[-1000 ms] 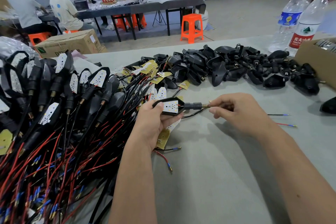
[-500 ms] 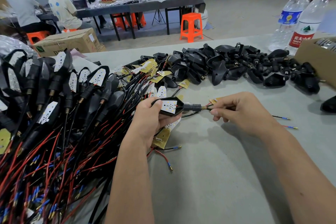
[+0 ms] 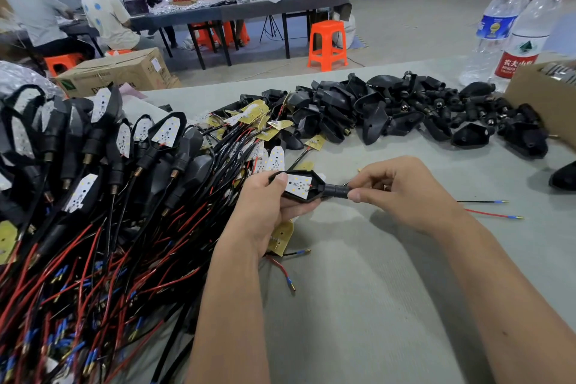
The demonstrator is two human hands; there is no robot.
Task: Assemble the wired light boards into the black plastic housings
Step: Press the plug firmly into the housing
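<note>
My left hand (image 3: 265, 212) grips a black plastic housing (image 3: 314, 193) with a white light board (image 3: 297, 185) seated in its open face. My right hand (image 3: 402, 193) pinches the housing's black stem (image 3: 336, 190) at its right end. The board's black and red wires (image 3: 489, 208) trail out to the right past my right hand. A heap of empty black housings (image 3: 405, 115) lies at the back of the table. Loose wired boards (image 3: 274, 160), white and yellow, lie just behind my left hand. Finished housings with boards (image 3: 165, 134) are piled at the left.
The grey table (image 3: 358, 290) holds a tangle of red and black wires (image 3: 78, 274) at the front left. Two water bottles (image 3: 514, 40) and a cardboard box (image 3: 548, 100) stand at the back right. People work at a far table beyond an orange stool (image 3: 327, 44).
My right hand has slid left along the wires and now pinches the stem itself. The housing has stayed in my left hand, turned slightly.
</note>
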